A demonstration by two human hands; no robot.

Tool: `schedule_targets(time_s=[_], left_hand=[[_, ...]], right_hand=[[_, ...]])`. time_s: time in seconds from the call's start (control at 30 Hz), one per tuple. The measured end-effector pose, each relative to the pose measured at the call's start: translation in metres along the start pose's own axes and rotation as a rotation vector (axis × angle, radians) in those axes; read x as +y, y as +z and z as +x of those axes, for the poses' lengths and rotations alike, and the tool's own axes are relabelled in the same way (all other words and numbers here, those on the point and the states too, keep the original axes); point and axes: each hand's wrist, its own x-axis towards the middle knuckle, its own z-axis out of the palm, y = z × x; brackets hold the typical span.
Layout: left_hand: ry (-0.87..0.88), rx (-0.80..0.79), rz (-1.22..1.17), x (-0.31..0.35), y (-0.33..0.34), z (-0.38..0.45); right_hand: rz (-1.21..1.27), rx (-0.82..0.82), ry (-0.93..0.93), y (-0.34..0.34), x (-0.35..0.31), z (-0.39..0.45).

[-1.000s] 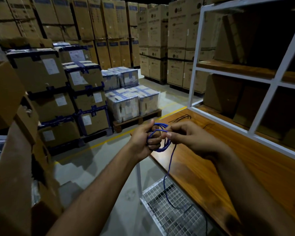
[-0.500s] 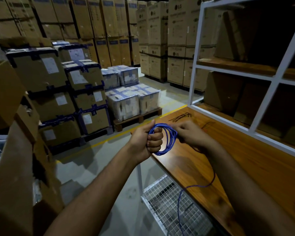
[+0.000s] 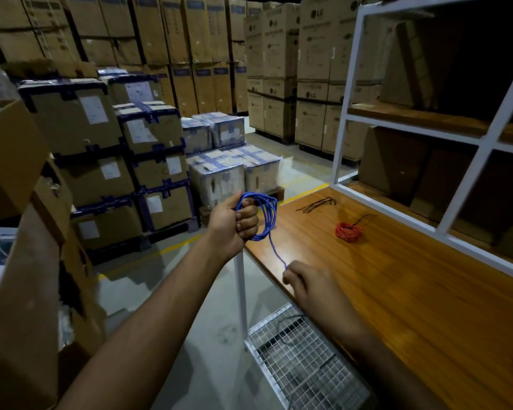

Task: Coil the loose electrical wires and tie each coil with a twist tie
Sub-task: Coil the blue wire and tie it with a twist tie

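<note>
The left hand [image 3: 238,223] has its fingers curled tight round several loops of thin blue plastic-sheathed wire [image 3: 265,217], held up just off the near corner of the glossy wooden bench [image 3: 397,291]. One strand runs down from the coil to the right hand [image 3: 310,287], pinched at its fingertips. It looks light, limp and a little springy, best gripped across the bundled loops so they don't fan out. Further along the bench lie a coiled red wire [image 3: 349,231] and some thin black twist ties [image 3: 317,203], well apart from both hands.
</note>
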Motion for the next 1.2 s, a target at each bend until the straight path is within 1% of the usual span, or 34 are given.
schedule_targets(time_s=[0.03,0.1,0.13,0.17,0.23,0.3,0.33,0.37,0.47,0.57,0.63,0.7,0.77,0.83,0.9,1.0,1.03,1.1,1.13,1.17,1.2], left_hand=[[0.002,0.011,0.019,-0.002,0.0,0.001],[0.005,0.036,0.056,-0.008,0.001,0.001],[0.005,0.048,0.081,-0.011,0.001,0.0],[0.004,0.06,0.117,-0.015,0.001,0.0],[-0.009,0.077,0.192,-0.025,0.003,-0.002],[-0.032,0.091,0.215,-0.038,0.006,-0.004],[-0.034,0.1,0.213,-0.045,0.008,-0.005],[-0.023,0.107,0.212,-0.05,0.01,-0.006],[0.01,0.117,0.226,-0.06,0.01,-0.007],[-0.034,0.089,0.219,-0.063,0.006,-0.01],[-0.056,0.082,0.207,-0.063,0.005,-0.011],[-0.059,0.081,0.173,-0.061,0.003,-0.011],[-0.055,0.062,0.144,-0.058,0.003,-0.012],[-0.032,0.073,0.187,-0.057,0.002,-0.012],[-0.021,0.079,0.221,-0.059,0.003,-0.013],[-0.047,0.032,0.221,-0.061,0.003,-0.015],[-0.069,0.018,0.24,-0.06,0.004,-0.016],[-0.113,-0.003,0.229,-0.059,0.005,-0.019],[-0.122,-0.009,0.203,-0.058,0.005,-0.019],[-0.13,-0.016,0.174,-0.057,0.005,-0.019],[-0.137,-0.018,0.151,-0.057,0.004,-0.019]], right_hand=[[-0.15,-0.045,-0.065,0.001,-0.012,-0.005],[-0.359,-0.18,-0.181,0.0,-0.031,-0.01],[-0.446,-0.189,-0.229,-0.003,-0.038,-0.009],[-0.503,-0.14,-0.282,-0.009,-0.046,-0.008],[-0.535,-0.007,-0.401,-0.026,-0.056,-0.001],[-0.484,0.141,-0.467,-0.036,-0.058,0.007],[-0.453,0.232,-0.482,-0.04,-0.058,0.01],[-0.414,0.288,-0.481,-0.043,-0.058,0.013],[-0.345,0.378,-0.441,-0.043,-0.052,0.023],[-0.396,0.425,-0.301,-0.038,-0.045,0.026],[-0.431,0.428,-0.248,-0.036,-0.044,0.025],[-0.402,0.365,-0.264,-0.033,-0.045,0.024],[-0.284,0.239,-0.289,-0.029,-0.047,0.024],[-0.236,0.167,-0.327,-0.024,-0.048,0.024],[-0.272,0.202,-0.33,-0.021,-0.047,0.025],[-0.292,0.353,-0.267,-0.024,-0.044,0.029],[-0.304,0.378,-0.214,-0.026,-0.044,0.031],[-0.308,0.347,-0.088,-0.029,-0.043,0.036],[-0.237,0.297,-0.024,-0.03,-0.04,0.039],[-0.092,0.223,0.041,-0.034,-0.038,0.041],[0.118,0.121,0.102,-0.04,-0.037,0.04]])
